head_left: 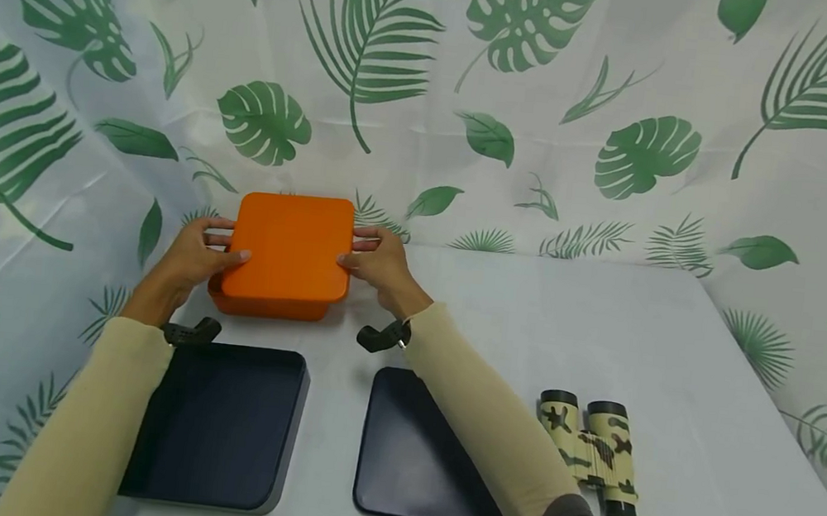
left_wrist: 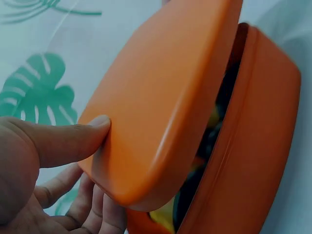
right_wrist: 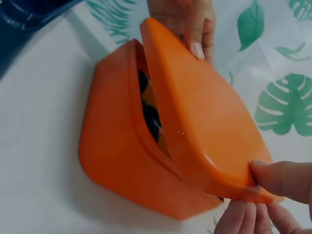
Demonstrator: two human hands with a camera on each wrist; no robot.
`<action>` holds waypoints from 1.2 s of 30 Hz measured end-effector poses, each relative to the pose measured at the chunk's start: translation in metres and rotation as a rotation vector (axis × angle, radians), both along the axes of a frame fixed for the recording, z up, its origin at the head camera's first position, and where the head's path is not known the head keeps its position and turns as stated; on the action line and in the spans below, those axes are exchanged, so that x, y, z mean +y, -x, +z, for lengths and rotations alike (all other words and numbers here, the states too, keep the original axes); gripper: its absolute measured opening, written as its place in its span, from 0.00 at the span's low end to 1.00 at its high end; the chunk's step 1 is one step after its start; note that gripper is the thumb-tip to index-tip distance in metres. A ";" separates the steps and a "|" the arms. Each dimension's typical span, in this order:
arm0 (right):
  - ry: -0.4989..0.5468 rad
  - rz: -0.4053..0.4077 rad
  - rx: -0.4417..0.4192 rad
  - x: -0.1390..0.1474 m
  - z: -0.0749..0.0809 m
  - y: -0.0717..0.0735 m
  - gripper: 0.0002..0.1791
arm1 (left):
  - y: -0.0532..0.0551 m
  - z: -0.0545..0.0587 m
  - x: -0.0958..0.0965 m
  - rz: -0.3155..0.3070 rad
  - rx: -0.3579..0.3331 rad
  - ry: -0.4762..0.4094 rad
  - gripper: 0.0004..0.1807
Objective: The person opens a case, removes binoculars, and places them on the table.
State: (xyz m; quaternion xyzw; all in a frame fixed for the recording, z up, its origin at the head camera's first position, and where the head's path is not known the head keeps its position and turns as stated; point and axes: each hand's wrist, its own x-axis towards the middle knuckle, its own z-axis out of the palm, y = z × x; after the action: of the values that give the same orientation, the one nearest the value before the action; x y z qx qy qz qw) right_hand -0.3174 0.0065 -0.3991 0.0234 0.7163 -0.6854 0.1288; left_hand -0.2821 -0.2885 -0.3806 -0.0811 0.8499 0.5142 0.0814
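Note:
An orange lid [head_left: 291, 246] sits tilted over an orange box [head_left: 270, 308] at the back left of the table. My left hand [head_left: 197, 254] grips the lid's left edge, thumb on top and fingers beneath. On the opposite edge my right hand [head_left: 381, 262] pinches the lid the same way. Through the gap under the lid, both wrist views show dark and yellow contents [left_wrist: 209, 131] inside the box [right_wrist: 112, 117]. Most of those contents are hidden by the lid.
In front of the box lies a dark blue tray-like box [head_left: 217, 430], partly behind my left sleeve. A flat dark blue lid [head_left: 417, 458] is right of it, under my right forearm. Camouflage binoculars [head_left: 592, 454] rest farther right. A leaf-print cloth [head_left: 431, 77] hangs behind the table.

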 end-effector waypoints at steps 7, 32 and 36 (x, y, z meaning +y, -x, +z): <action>-0.032 -0.007 0.037 0.023 0.002 -0.004 0.29 | -0.004 0.003 0.024 -0.013 0.054 0.006 0.45; -0.109 -0.154 0.051 0.108 -0.013 -0.025 0.32 | 0.000 -0.006 0.123 -0.008 0.148 0.116 0.38; -0.098 -0.170 0.030 0.118 -0.012 -0.028 0.32 | 0.001 -0.007 0.136 -0.017 0.175 0.153 0.38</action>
State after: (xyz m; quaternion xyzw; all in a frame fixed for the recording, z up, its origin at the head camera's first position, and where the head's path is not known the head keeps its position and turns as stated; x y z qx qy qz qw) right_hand -0.2899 0.1244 -0.4115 0.0801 0.7464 -0.6581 0.0581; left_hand -0.2829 -0.1527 -0.3872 -0.0347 0.8912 0.4522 0.0050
